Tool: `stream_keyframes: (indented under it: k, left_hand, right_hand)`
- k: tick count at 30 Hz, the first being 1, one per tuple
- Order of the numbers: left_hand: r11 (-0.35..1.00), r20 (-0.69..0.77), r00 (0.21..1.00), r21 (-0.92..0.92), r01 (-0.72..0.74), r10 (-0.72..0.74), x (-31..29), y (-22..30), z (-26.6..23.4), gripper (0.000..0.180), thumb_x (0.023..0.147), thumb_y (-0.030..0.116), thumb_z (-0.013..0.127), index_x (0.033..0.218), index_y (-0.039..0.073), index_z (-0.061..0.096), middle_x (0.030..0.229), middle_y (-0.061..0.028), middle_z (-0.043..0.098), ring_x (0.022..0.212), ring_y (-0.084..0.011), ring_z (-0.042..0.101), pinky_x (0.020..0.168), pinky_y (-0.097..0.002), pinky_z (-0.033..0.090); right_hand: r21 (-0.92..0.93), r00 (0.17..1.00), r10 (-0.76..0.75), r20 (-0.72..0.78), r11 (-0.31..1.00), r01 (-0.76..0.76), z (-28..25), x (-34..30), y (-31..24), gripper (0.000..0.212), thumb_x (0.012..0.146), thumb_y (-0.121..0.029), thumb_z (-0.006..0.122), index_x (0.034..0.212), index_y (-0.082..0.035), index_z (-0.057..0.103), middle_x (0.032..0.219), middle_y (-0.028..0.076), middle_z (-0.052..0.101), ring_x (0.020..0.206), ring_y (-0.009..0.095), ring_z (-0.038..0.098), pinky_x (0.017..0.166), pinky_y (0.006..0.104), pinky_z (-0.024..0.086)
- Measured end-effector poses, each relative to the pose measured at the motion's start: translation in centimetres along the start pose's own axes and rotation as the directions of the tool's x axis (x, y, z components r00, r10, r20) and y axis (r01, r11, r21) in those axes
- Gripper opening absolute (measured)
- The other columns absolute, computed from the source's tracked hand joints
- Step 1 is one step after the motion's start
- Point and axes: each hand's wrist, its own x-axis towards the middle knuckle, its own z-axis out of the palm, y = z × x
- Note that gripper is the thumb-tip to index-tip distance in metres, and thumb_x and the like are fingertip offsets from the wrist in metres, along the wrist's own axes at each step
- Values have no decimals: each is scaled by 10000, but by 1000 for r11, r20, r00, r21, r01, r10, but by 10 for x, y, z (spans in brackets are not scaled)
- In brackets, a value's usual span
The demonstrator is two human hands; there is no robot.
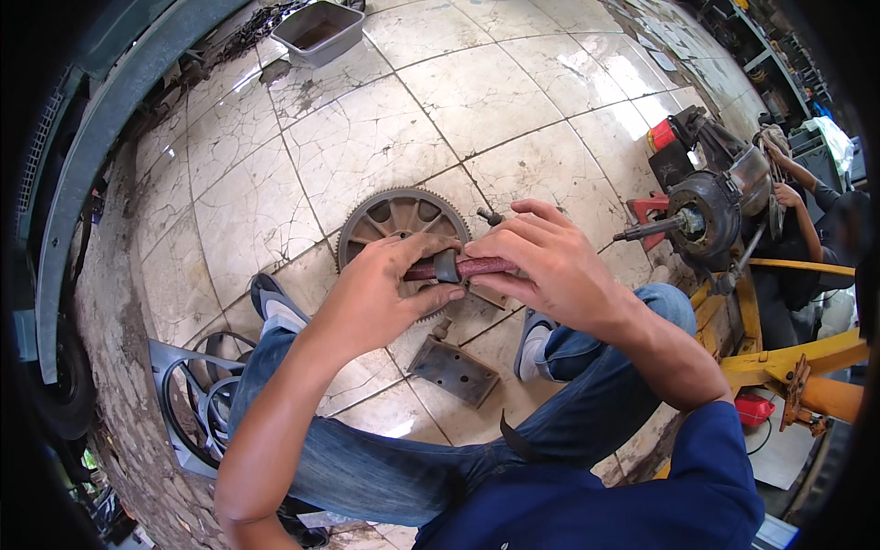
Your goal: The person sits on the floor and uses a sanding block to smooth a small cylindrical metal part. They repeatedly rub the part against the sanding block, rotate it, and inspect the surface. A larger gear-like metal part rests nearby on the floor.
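Observation:
In front of me, a dark grey metal ring (446,267) sits around a dark red, rough-surfaced roll (486,267), which looks like rolled sandpaper. My left hand (390,289) grips the ring between thumb and fingers, and the roll's left end passes in under that hand. On the other side my right hand (550,261) pinches the roll close to the ring. Beneath both hands lies a large toothed wheel (403,206) on the floor, partly covered by them. Nearer my legs is a metal block with holes (456,371).
A small dark metal part (490,217) lies beyond my right hand. To the right stand a gearbox-like assembly with a shaft (701,215) and a yellow metal frame (779,362); another person works behind them. A grey plastic tub (321,37) sits at the far left.

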Motion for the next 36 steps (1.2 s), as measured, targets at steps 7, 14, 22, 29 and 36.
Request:
stream_keyframes:
  k: [7, 14, 22, 29, 36]
  left_hand:
    - [901, -138, 949, 379, -214, 283, 1, -1, 7, 516, 820, 156, 862, 1301, 98, 685, 1109, -93, 725, 1127, -248, 686, 1166, -456, 422]
    - [750, -94, 901, 594, -291, 424, 1, 14, 7, 496, 781, 211, 876, 1232, 124, 689, 1119, -36, 727, 1072, -239, 684, 1218, -555, 320]
    - [793, -108, 927, 559, -243, 360, 2, 13, 5, 466, 795, 197, 868, 1204, 90, 672, 1083, -52, 730, 1055, -241, 686, 1227, -573, 298]
    - [756, -92, 922, 606, -248, 376, 1, 15, 8, 439, 784, 177, 870, 1172, 128, 670, 1112, -35, 724, 1088, -236, 678, 1253, -583, 249]
    - [864, -77, 964, 466, -191, 255, 4, 17, 2, 457, 806, 207, 867, 1215, 122, 683, 1096, -28, 727, 1064, -231, 700, 1275, -582, 204]
  right_hand:
    - [42, 992, 117, 40, 992, -119, -8, 3, -5, 323, 871, -198, 827, 1148, -93, 699, 1021, 71, 753, 951, 248, 736, 1032, 430, 515]
    - [373, 871, 291, 395, 816, -442, -24, 7, 2, 466, 927, -172, 773, 1339, -17, 619, 1118, 152, 759, 1000, 277, 766, 863, 381, 591]
    - [180, 969, 151, 198, 966, -187, -17, 4, -2, 407, 937, -223, 762, 1285, -44, 648, 1048, 166, 744, 944, 373, 726, 805, 425, 579]
    - [160, 921, 224, 320, 945, -285, -18, 6, -5, 305, 972, -231, 716, 1207, -44, 661, 1013, 168, 737, 930, 380, 709, 801, 433, 564]
    - [160, 948, 139, 287, 968, -191, -15, 4, 2, 284, 978, -227, 702, 1189, -41, 661, 1015, 162, 729, 947, 382, 697, 807, 441, 556]
